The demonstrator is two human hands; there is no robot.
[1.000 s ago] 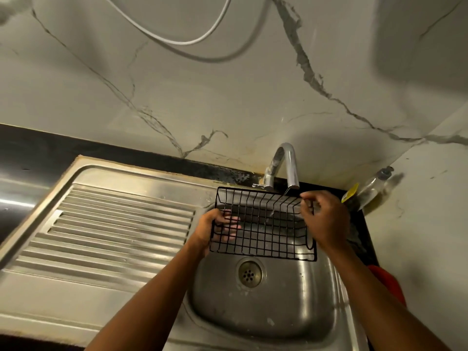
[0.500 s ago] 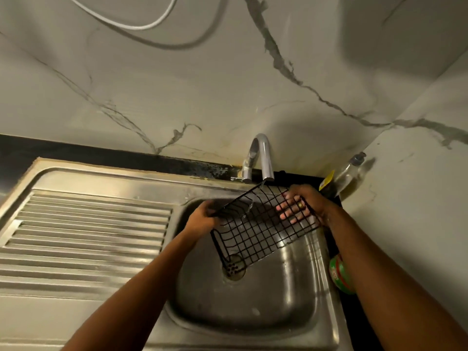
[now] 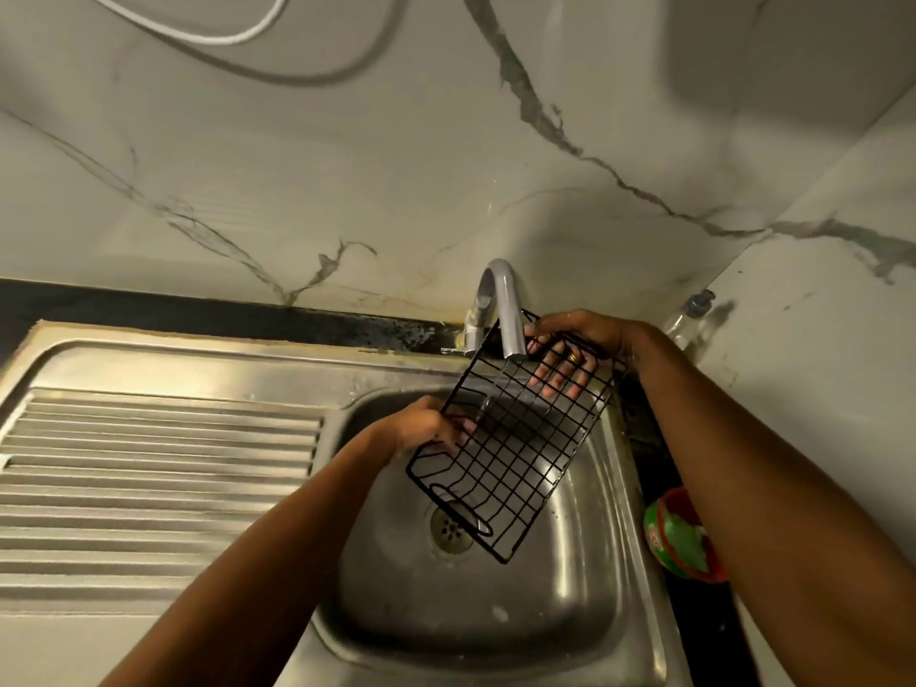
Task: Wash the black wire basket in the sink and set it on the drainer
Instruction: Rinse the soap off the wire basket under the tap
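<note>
The black wire basket (image 3: 515, 441) hangs tilted over the steel sink bowl (image 3: 560, 602), its far end up under the tap (image 3: 508, 309) and its near end low above the drain (image 3: 448, 530). A thin stream of water falls from the spout onto the mesh. My left hand (image 3: 426, 431) grips the basket's left rim. My right hand (image 3: 575, 352) holds the far upper end, thumb over the rim and fingers behind the mesh. The ribbed drainer (image 3: 158, 483) lies to the left of the bowl.
A green and red container (image 3: 681, 538) sits on the dark counter right of the sink. A clear bottle (image 3: 691, 314) stands in the back right corner. Marble wall rises behind the tap, with a white cable (image 3: 218, 37) looping at the top.
The basket has swung from lying level across the sink to a steep tilt, far end raised under the spout. My right hand moved up and behind the mesh.
</note>
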